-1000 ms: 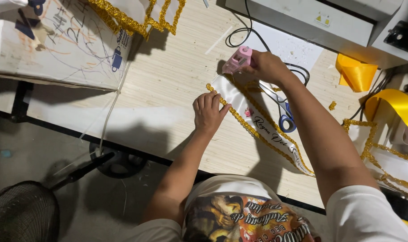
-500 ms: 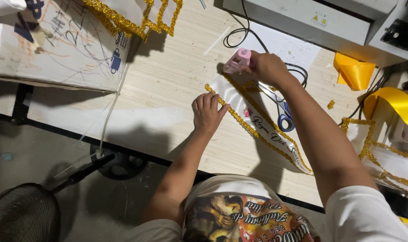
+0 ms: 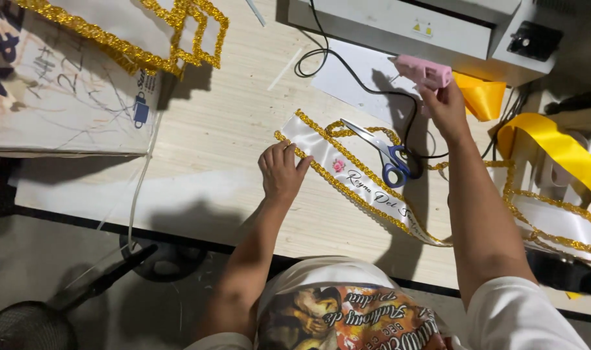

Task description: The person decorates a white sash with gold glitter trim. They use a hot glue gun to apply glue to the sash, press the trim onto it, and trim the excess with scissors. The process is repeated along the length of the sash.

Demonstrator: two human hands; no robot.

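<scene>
Lifted up off the white sash now, the right hand squeezes the pink glue gun; left hand fingers press the gold trim, close together.

At centre left of the frame I see bare wooden table, open to a hand. To the right, blue-handled scissors and a black cord crowd the white sash; a grey machine walls the upper right, cardboard the upper left.
</scene>
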